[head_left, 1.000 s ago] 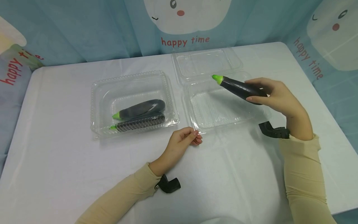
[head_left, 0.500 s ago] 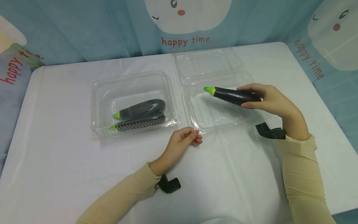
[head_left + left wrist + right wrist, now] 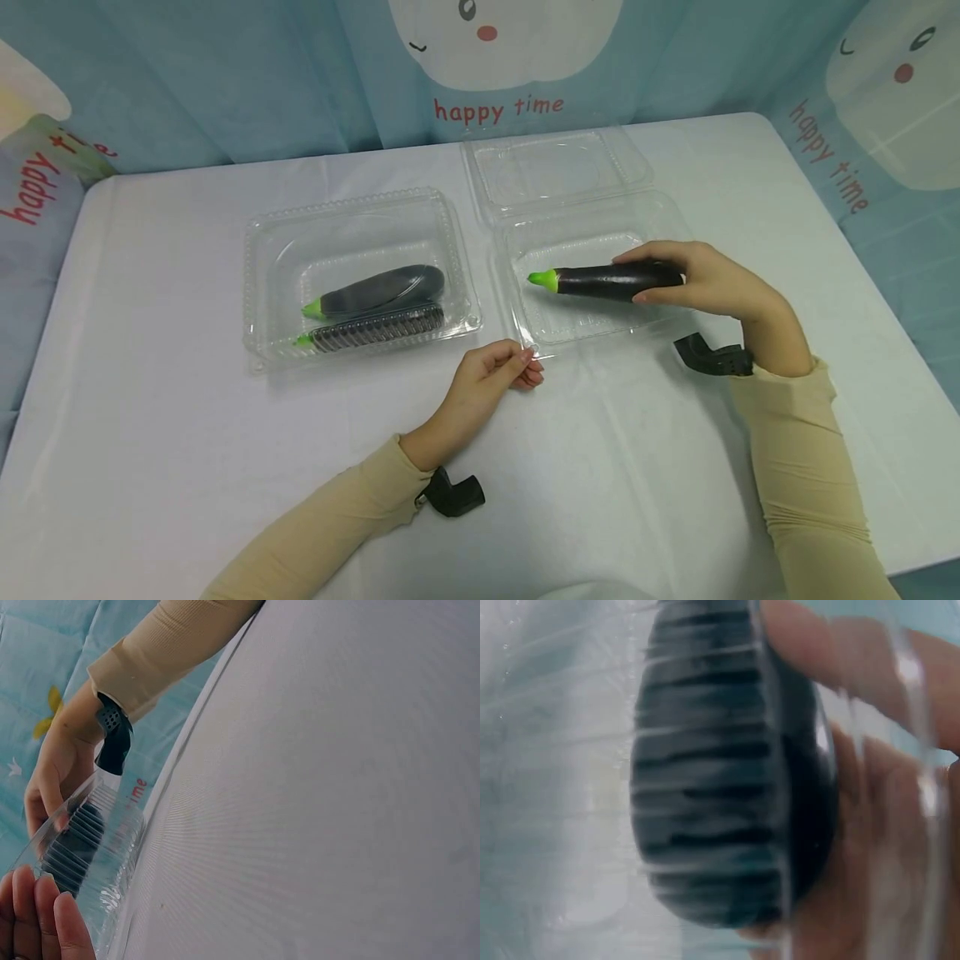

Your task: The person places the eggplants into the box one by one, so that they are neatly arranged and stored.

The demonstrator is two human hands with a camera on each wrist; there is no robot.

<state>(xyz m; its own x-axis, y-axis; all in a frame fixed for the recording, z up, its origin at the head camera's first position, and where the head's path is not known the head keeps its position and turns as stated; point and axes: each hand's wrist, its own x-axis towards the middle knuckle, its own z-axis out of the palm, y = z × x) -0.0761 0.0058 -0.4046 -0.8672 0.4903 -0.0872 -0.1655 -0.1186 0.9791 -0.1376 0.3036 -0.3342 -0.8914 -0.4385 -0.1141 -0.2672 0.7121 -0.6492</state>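
Observation:
In the head view my right hand [image 3: 712,279] grips the thick end of a dark eggplant [image 3: 592,282] with a green stem. The eggplant lies level inside the base of an opened clear plastic clamshell container [image 3: 512,287], its stem pointing left. Whether it touches the bottom I cannot tell. At that container's front left corner, my left hand [image 3: 487,375] pinches the rim between thumb and fingers. Ribbed clear plastic partly covers the eggplant [image 3: 705,772] in the right wrist view. From the left wrist, my right hand [image 3: 60,772] shows behind the container wall.
Left of the opened container stands a closed clear clamshell [image 3: 270,250]. Inside it lie one eggplant [image 3: 382,292] and a second eggplant [image 3: 375,329]. The opened container's lid [image 3: 562,167] lies folded back toward the blue curtain [image 3: 262,75]. A white cloth covers the table [image 3: 150,417].
My right hand has lowered the eggplant leftward and toward me into the opened container, and the eggplant has turned nearly level across the view. My left hand has stayed at the corner.

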